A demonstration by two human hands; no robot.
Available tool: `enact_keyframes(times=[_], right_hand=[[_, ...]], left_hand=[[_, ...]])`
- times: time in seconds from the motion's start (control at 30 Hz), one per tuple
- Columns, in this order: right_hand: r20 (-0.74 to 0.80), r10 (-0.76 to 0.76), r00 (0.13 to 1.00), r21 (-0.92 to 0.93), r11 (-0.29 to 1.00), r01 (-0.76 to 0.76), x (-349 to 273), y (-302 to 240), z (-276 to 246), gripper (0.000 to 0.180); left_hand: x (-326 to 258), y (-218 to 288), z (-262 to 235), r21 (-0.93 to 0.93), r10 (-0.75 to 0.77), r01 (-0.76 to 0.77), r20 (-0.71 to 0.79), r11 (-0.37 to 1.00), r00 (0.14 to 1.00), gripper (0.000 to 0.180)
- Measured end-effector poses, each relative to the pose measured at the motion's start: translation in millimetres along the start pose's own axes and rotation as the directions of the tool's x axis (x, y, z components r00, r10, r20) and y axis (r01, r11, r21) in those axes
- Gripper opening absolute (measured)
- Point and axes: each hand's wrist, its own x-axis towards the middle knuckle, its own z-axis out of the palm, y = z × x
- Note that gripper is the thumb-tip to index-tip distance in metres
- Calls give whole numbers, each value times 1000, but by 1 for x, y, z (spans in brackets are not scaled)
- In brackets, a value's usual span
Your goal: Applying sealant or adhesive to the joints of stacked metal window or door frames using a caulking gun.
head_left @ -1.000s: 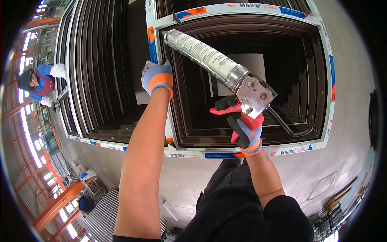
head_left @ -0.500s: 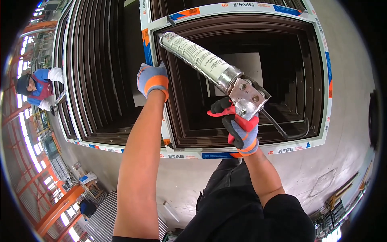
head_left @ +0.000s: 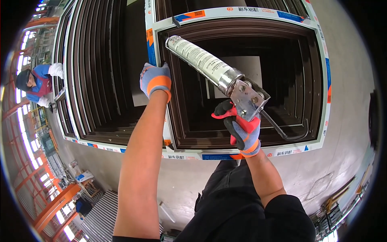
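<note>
A caulking gun (head_left: 245,99) with a metal body, a bent rod and a white printed cartridge (head_left: 201,57) slants across a stacked window frame. My right hand (head_left: 246,135), in a grey, red and black glove with orange cuff trim, is closed round its handle, with the cartridge pointing up and left. My left hand (head_left: 155,78), in a blue-grey glove with an orange cuff, is closed on the upright middle bar of the window frame (head_left: 167,135). Its fingertips are partly hidden. Brown nested profiles fill the frame, whose top edges carry white, blue and orange protective film.
A co-worker (head_left: 38,84) in a cap, blue sleeves and white gloves stands at the frames' far left side. Ribbed metal profiles (head_left: 100,215) lie at lower left, near another person (head_left: 83,206). Grey floor (head_left: 342,101) runs along the right side.
The cartridge's front end has shifted slightly right and down. Both hands sit slightly further right in the picture, and their holds look the same.
</note>
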Motion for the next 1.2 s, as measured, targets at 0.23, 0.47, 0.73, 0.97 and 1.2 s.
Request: enact_keyframes(times=[0.23, 0.47, 0.73, 0.97, 1.2], right_hand=[[8, 16, 1000, -87, 996, -15, -6, -3, 0, 35], [-62, 160, 985, -111, 980, -166, -13, -11, -3, 35], [-33, 62, 998, -101, 993, -65, -12, -16, -2, 32], [10, 39, 999, -142, 989, -37, -12, -17, -5, 34], [-9, 307, 952, -152, 940, -305, -12, -46, -17, 43]], left_hand=[[2, -2, 4, -40, 2, -3, -27, 999, 1000, 57], [-1, 1, 0, -4, 23, -23, -17, 1000, 1000, 49], [1, -1, 0, -13, 22, -22, -11, 1000, 1000, 49], [-1, 1, -3, -21, 29, -29, -12, 999, 1000, 48], [1, 0, 2, -15, 25, -25, 28, 1000, 999, 49]])
